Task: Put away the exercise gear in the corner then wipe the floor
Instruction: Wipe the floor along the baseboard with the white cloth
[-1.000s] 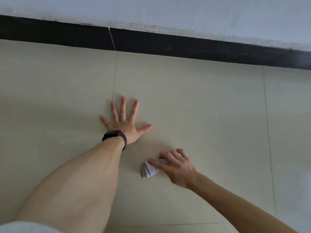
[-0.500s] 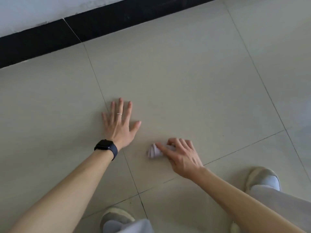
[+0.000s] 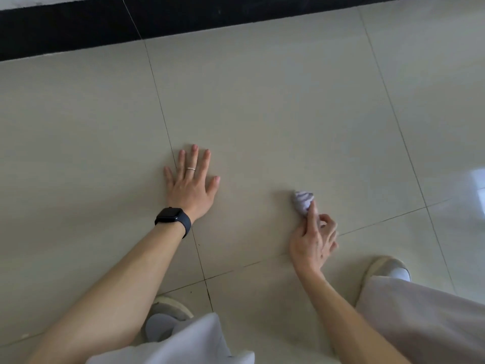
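Head view: the tiled floor [image 3: 262,101] fills nearly the whole picture. Its far edge meets a black skirting board [image 3: 183,19] that runs across the top. Between that edge and the hands lies a broad stretch of bare beige tile, crossed only by thin dark grout lines [image 3: 160,106]. More bare tile runs out to the right, where a pale glare [image 3: 477,185] sits on the surface.

The left hand [image 3: 190,185] lies flat on the floor, palm down, with straight, slightly spread fingers and nothing in its hold. It sits just beside a grout line. There is a ring [image 3: 191,168] on one finger and a dark watch [image 3: 173,219] on the wrist.

The crumpled cloth [image 3: 303,202] is a small pale striped wad. It rests on the floor to the right of the left hand, well apart from it. The right hand [image 3: 312,240] pinches the cloth's near end, with the forefinger laid along it and the other fingers curled.

At the near edge, a left shoe [image 3: 168,311] and a right shoe [image 3: 385,269] stand on the tiles on either side of the arms. A pale trouser leg [image 3: 420,319] covers the lower right corner, and a white shirt hem [image 3: 183,345] hangs at the bottom.
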The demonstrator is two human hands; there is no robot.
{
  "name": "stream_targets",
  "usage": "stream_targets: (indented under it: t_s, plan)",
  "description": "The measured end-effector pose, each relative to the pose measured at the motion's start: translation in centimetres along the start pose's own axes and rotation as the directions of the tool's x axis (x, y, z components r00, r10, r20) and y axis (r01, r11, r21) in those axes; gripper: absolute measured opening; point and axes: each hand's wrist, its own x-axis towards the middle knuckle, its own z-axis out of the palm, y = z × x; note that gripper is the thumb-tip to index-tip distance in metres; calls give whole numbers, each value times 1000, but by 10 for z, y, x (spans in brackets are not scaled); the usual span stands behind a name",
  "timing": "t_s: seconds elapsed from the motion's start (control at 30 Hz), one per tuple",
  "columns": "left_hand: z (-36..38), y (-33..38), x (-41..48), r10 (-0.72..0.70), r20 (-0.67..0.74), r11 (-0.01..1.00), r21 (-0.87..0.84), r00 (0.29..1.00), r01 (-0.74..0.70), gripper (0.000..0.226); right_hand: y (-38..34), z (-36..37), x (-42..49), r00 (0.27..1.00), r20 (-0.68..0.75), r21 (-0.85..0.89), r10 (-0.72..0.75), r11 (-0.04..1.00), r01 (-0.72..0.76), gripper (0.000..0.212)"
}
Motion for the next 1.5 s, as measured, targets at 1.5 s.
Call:
stream_targets:
  t_s: [1.5]
  plan:
    - [-29, -179, -25, -337, -247, 941, -96, 908, 324, 63, -235, 60, 36, 838, 178, 10, -515, 853, 522, 49]
